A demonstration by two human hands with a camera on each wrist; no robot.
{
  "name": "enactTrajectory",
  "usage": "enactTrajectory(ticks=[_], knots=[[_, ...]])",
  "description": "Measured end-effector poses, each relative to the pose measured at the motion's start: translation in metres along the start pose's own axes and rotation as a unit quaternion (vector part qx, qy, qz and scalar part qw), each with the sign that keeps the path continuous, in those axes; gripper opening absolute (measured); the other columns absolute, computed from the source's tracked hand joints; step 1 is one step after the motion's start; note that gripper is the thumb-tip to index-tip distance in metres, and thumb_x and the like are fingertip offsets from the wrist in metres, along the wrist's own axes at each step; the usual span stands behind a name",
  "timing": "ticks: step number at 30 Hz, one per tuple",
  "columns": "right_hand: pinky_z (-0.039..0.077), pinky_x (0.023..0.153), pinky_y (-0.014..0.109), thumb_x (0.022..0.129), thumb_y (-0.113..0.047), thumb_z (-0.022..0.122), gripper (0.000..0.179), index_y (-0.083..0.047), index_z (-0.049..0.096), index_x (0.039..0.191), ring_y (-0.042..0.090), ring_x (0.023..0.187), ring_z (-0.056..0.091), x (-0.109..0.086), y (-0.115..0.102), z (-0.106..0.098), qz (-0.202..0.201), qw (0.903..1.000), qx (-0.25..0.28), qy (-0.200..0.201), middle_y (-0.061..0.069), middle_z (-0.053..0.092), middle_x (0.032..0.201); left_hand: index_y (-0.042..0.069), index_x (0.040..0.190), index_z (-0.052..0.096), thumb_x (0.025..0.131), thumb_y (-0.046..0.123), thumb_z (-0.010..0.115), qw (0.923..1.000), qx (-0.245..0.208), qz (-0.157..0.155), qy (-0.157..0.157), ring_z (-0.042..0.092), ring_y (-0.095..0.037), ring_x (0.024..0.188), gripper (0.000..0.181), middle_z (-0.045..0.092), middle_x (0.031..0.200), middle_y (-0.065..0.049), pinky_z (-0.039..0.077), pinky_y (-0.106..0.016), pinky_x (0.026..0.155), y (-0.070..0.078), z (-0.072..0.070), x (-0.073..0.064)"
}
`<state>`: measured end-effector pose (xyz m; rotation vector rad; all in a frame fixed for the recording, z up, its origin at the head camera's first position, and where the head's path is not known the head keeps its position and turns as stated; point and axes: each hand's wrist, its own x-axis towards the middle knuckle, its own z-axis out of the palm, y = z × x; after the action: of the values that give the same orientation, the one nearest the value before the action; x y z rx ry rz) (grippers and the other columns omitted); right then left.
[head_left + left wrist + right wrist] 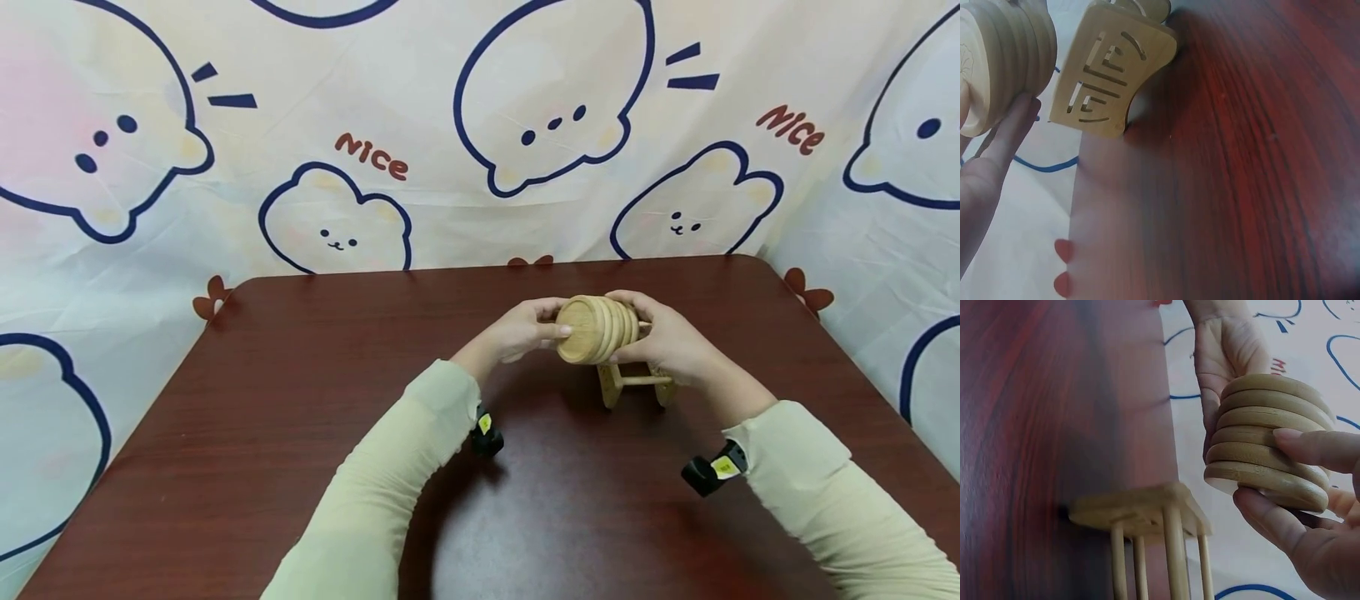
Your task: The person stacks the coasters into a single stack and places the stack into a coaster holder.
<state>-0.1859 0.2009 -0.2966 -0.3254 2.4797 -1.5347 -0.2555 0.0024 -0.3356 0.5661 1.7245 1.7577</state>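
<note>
Both hands hold a stack of several round wooden coasters (581, 329) above the table, right of centre. The left hand (521, 329) grips its left end, thumb on the flat face; a faint engraved line pattern shows there in the left wrist view. From the other side, the right hand (671, 342) grips the stack, and in the right wrist view one fingertip presses the coasters' (1260, 434) rims. Just below and behind stands a wooden rack (611, 387), its side panel (1141, 69) cut with slots. Round rods (1174, 550) join the rack's ends; the hands partly hide it in the head view.
The dark reddish-brown table (300, 417) reaches back to a pale cloth (435, 225) printed with cartoon bears. Its rounded far edge lies beyond the rack. A small black camera hangs at each wrist, the left one (487, 437) just over the tabletop.
</note>
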Motion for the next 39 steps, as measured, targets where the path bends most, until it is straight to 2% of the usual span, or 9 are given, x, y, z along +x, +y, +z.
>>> enactTrajectory(ticks=[8,13,19,21,26,28,33,36,39], knots=[[0.045,0.071,0.028,0.069,0.002,0.068,0.074,-0.010,0.030,0.132,0.029,0.104,0.041,-0.005,0.007,-0.011,0.000,1.0000,-0.007,0.002,0.016,0.036,0.125,0.000,0.125,0.041,0.083,-0.005,0.051,0.9999,0.005,0.000,-0.009,0.051,-0.019,0.088,0.044,0.046,0.109,-0.015,0.045,-0.034,0.076,-0.004,0.009,0.019],[0.044,0.071,0.026,0.069,0.007,0.065,0.074,-0.007,0.028,0.132,0.028,0.104,0.040,-0.007,0.010,-0.017,0.002,0.9997,-0.022,0.006,0.018,0.037,0.124,0.002,0.125,0.043,0.081,-0.004,0.055,0.9992,0.037,0.004,-0.011,0.052,-0.016,0.086,0.046,0.049,0.107,-0.013,0.045,-0.032,0.077,-0.005,0.011,0.029],[0.043,0.071,0.027,0.069,0.003,0.067,0.074,-0.008,0.029,0.131,0.027,0.102,0.041,-0.011,0.011,-0.022,0.003,0.9987,-0.048,0.015,0.018,0.039,0.122,0.005,0.124,0.046,0.080,0.000,0.058,0.9966,0.078,0.015,-0.025,0.053,-0.015,0.084,0.046,0.054,0.101,-0.009,0.045,-0.031,0.076,-0.006,0.012,0.040],[0.044,0.071,0.027,0.069,0.002,0.068,0.074,-0.008,0.028,0.131,0.027,0.102,0.042,-0.012,0.013,-0.024,0.004,0.9982,-0.058,0.017,0.018,0.039,0.122,0.006,0.124,0.046,0.079,0.001,0.059,0.9949,0.092,0.020,-0.036,0.054,-0.015,0.085,0.047,0.055,0.103,-0.008,0.045,-0.032,0.077,-0.005,0.012,0.043],[0.042,0.074,0.031,0.069,-0.001,0.069,0.074,-0.009,0.029,0.131,0.027,0.104,0.041,-0.014,0.019,-0.027,0.016,0.9947,-0.099,0.022,0.017,0.039,0.122,0.009,0.125,0.046,0.078,0.003,0.061,0.9874,0.140,0.031,-0.068,0.053,-0.010,0.089,0.049,0.054,0.109,-0.003,0.045,-0.026,0.076,-0.004,0.013,0.049],[0.041,0.075,0.033,0.069,-0.003,0.069,0.074,-0.009,0.030,0.131,0.026,0.104,0.040,-0.015,0.019,-0.029,0.019,0.9926,-0.117,0.027,0.017,0.040,0.122,0.008,0.125,0.046,0.078,0.004,0.061,0.9849,0.152,0.029,-0.076,0.052,-0.008,0.090,0.049,0.053,0.112,-0.003,0.044,-0.023,0.075,0.002,0.016,0.047],[0.041,0.075,0.036,0.069,-0.006,0.070,0.074,-0.009,0.030,0.131,0.028,0.103,0.042,-0.018,0.020,-0.032,0.014,0.9905,-0.132,0.035,0.018,0.042,0.120,0.009,0.125,0.047,0.077,0.002,0.062,0.9828,0.166,0.018,-0.080,0.051,-0.008,0.094,0.051,0.053,0.116,-0.006,0.043,-0.022,0.075,0.010,0.020,0.052],[0.040,0.076,0.038,0.068,-0.007,0.071,0.075,-0.010,0.030,0.131,0.028,0.103,0.042,-0.018,0.021,-0.032,0.013,0.9879,-0.149,0.041,0.018,0.043,0.120,0.011,0.125,0.047,0.075,0.002,0.063,0.9797,0.180,0.021,-0.085,0.050,-0.009,0.099,0.053,0.053,0.116,-0.006,0.042,-0.021,0.077,0.004,0.018,0.063],[0.038,0.077,0.039,0.069,-0.008,0.070,0.074,-0.010,0.030,0.131,0.028,0.103,0.042,-0.020,0.021,-0.033,0.013,0.9848,-0.167,0.047,0.018,0.043,0.120,0.012,0.125,0.047,0.075,0.003,0.065,0.9764,0.195,0.017,-0.092,0.047,-0.009,0.102,0.054,0.052,0.117,-0.005,0.040,-0.020,0.078,0.007,0.019,0.065]])
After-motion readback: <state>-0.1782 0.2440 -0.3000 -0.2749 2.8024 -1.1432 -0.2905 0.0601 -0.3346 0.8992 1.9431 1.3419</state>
